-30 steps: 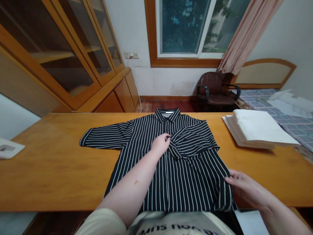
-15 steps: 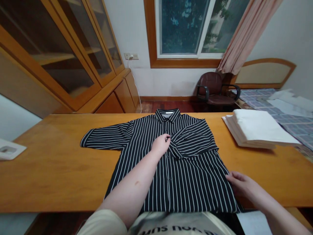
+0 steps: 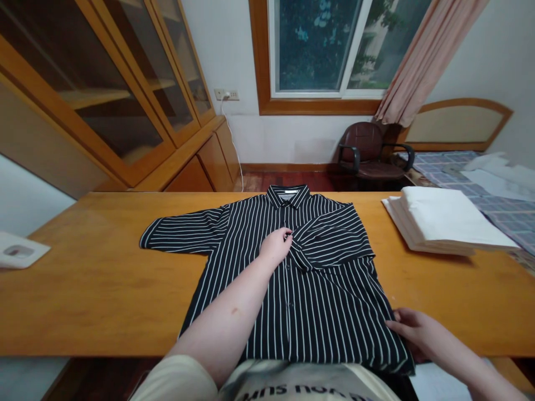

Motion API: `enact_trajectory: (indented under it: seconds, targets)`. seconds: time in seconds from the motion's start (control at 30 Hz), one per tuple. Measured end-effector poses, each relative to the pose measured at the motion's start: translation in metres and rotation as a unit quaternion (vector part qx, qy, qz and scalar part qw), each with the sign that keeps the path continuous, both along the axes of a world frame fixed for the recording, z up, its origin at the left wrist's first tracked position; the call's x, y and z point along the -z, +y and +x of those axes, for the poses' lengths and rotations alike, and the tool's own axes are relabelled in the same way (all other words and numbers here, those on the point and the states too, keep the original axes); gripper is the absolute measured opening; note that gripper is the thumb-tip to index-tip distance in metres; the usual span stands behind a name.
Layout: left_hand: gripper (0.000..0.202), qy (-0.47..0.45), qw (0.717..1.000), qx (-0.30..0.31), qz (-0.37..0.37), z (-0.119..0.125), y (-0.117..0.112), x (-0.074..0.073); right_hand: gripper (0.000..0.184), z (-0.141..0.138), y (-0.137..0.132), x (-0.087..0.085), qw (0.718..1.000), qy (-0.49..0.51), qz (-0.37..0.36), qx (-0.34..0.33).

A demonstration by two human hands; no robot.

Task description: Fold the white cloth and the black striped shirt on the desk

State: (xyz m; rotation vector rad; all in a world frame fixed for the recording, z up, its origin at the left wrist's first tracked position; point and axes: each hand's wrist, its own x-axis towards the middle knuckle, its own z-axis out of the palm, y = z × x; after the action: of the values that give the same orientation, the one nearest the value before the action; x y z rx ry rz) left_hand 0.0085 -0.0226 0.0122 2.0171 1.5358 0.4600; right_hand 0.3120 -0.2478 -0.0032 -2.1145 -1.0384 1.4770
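A black shirt with white stripes [image 3: 251, 267] lies front side up on the wooden table, its collar at the far side. One sleeve stretches out to the left; the other is folded inward across the chest. My left hand [image 3: 276, 244] reaches over the middle of the shirt, its fingers pinched on the cuff of the folded sleeve. Near the lower right corner, my right hand [image 3: 412, 328] grips the shirt's side edge, thumb on top and the other fingers partly hidden under the cloth.
A stack of white folded sheets [image 3: 443, 220] stands on the table [image 3: 96, 295] at the right. A white object with an oval opening [image 3: 20, 250] sits at the left edge. Beyond are a brown armchair [image 3: 368, 147], a glass-door cabinet [image 3: 167, 147] and a bed [image 3: 497, 195].
My right hand has slid down along the shirt's right edge, toward the hem, and the lower right corner has shifted slightly. My left hand stays on the folded cuff.
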Motion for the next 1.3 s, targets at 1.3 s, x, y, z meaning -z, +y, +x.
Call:
enact_trajectory:
  seconds: [1.3]
  targets:
    - [0.025, -0.036, 0.999, 0.003, 0.026, 0.004, 0.009, 0.019, 0.036, 0.037, 0.125, 0.009, 0.937, -0.259, 0.233, 0.009]
